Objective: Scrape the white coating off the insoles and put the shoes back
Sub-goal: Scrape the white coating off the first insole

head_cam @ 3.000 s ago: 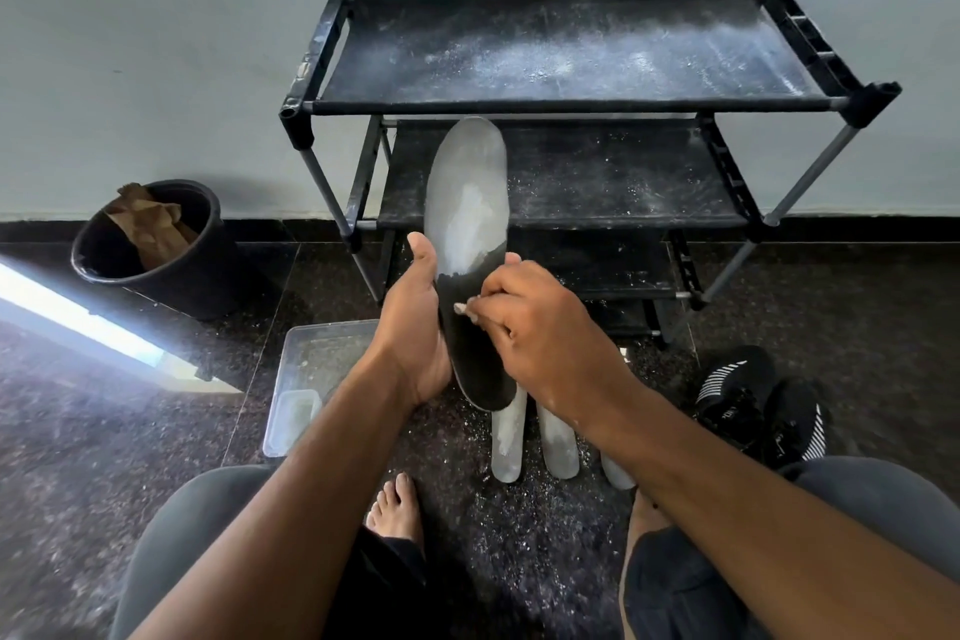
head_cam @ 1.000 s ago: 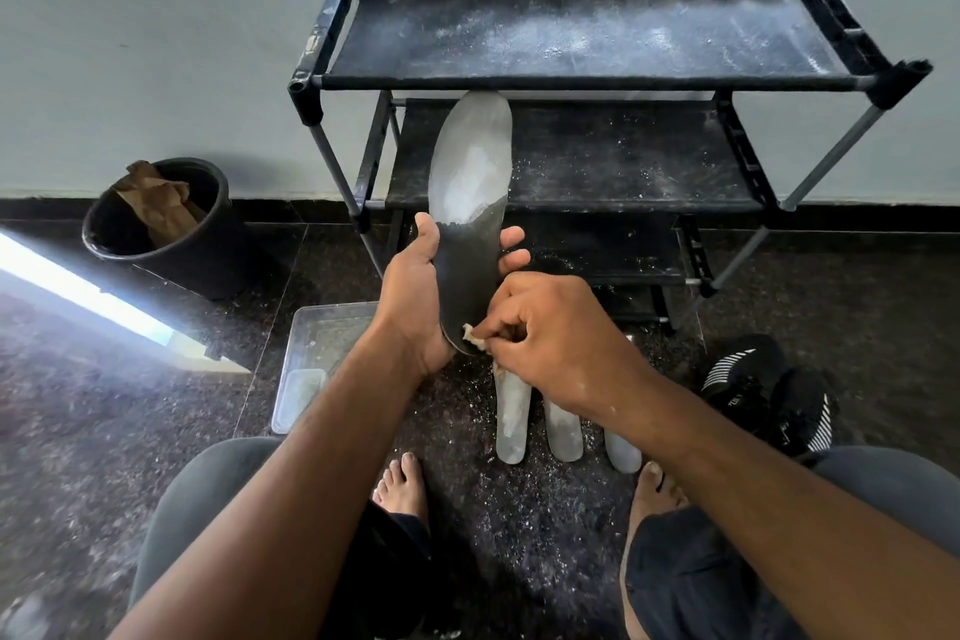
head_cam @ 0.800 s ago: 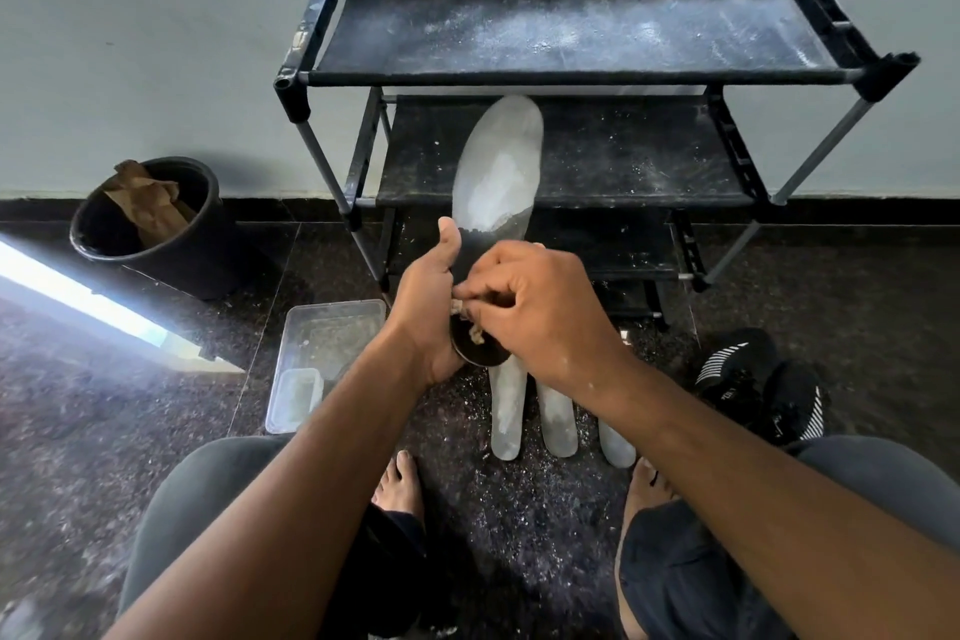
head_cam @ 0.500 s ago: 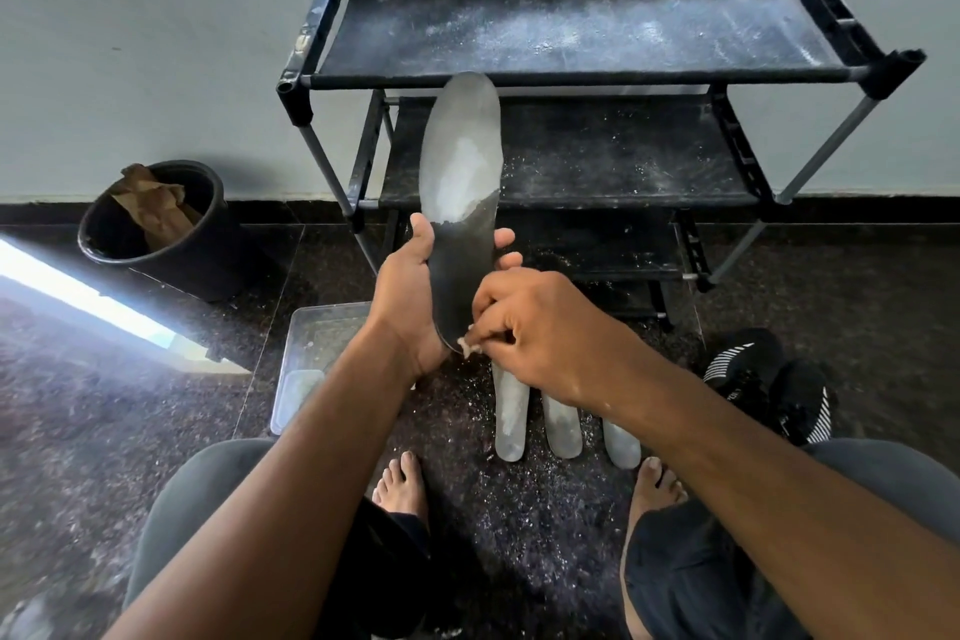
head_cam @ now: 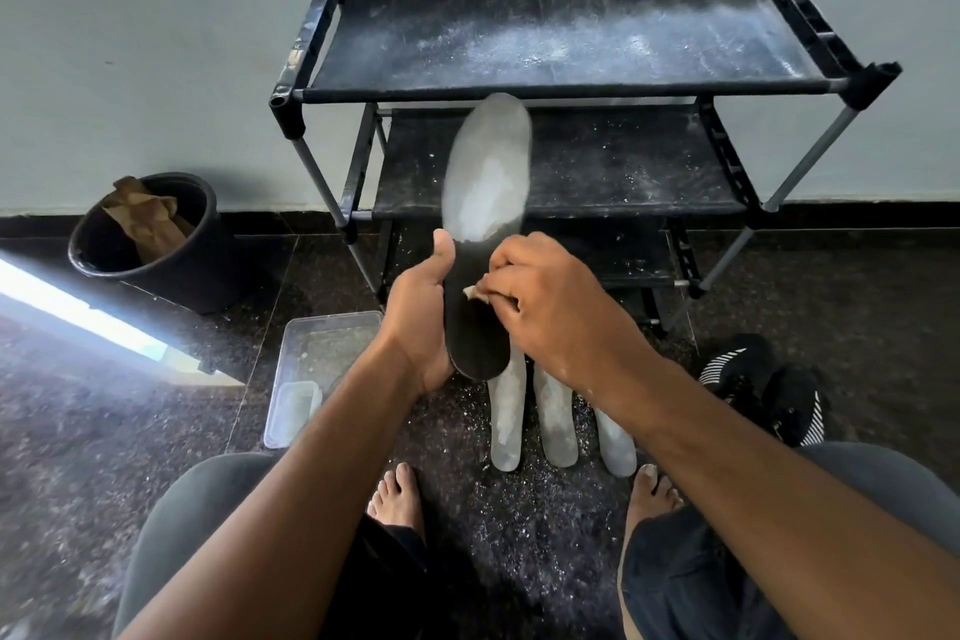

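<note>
1. Head view, containers. A black bucket point(head_cam: 150, 244) stands on the floor by the wall, left of the shoe rack point(head_cam: 566, 83); crumpled brown paper point(head_cam: 143, 218) sits inside it. A clear plastic tray point(head_cam: 317, 369) lies on the floor beside the left forearm, dusted with white specks and holding a smaller clear tub point(head_cam: 293, 403) at its near end.
2. Head view, hands. The left hand point(head_cam: 421, 317) grips the insole point(head_cam: 485, 234) along its left edge, thumb up against the face. The right hand point(head_cam: 550, 307) is curled around a small pale scraper point(head_cam: 474, 293), its tip touching the insole's middle.
3. Head view, insole. Held upright in front of the rack, toe end up. The upper half carries a grey-white coating, brightest in the centre; the lower half is bare black.
4. Head view, surroundings. Three pale insoles point(head_cam: 558, 421) lie side by side on the floor between the bare feet, among white flakes. Black shoes point(head_cam: 769, 390) with white stripes sit on the floor at right. The rack's shelves are powdered white.
</note>
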A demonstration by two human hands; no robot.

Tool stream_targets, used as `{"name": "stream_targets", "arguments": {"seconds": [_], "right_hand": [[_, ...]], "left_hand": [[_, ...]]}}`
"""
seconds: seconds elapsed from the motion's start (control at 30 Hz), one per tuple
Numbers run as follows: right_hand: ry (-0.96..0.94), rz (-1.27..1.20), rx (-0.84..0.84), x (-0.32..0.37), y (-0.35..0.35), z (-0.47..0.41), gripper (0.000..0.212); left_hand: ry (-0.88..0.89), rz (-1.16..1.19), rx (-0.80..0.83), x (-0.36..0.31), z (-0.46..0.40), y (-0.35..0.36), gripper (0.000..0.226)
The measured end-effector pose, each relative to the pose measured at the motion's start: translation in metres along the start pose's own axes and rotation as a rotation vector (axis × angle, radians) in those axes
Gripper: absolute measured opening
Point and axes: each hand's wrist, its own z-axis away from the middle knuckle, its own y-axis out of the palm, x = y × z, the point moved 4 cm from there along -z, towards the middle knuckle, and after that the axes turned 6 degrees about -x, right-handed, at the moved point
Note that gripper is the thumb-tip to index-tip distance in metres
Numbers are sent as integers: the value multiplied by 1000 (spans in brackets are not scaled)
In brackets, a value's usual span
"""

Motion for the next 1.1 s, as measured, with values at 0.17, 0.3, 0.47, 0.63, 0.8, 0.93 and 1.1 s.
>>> {"name": "stream_targets", "arguments": {"seconds": [0.17, 0.3, 0.47, 0.63, 0.8, 0.93, 1.1], "right_hand": [[81, -41, -72, -12, -3, -3, 8], [21, -150, 114, -4, 3, 0, 13], [15, -168, 121, -6, 5, 0, 14], [107, -148, -116, -7, -1, -2, 10], [112, -197, -148, 6, 6, 8, 19], [177, -239, -162, 6, 16, 11, 17], [151, -145, -184, 4, 11, 8, 11]], "left_hand": [[17, -82, 27, 3, 6, 5, 48], [85, -30, 52, -10, 2, -1, 65], [-4, 17, 27, -2, -4, -1, 85], [-39, -6, 64, 11, 0, 5, 75], [13, 19, 22, 1, -2, -3, 70], [8, -15, 23, 1, -1, -2, 77], [-2, -16, 39, 9, 2, 3, 72]]}}
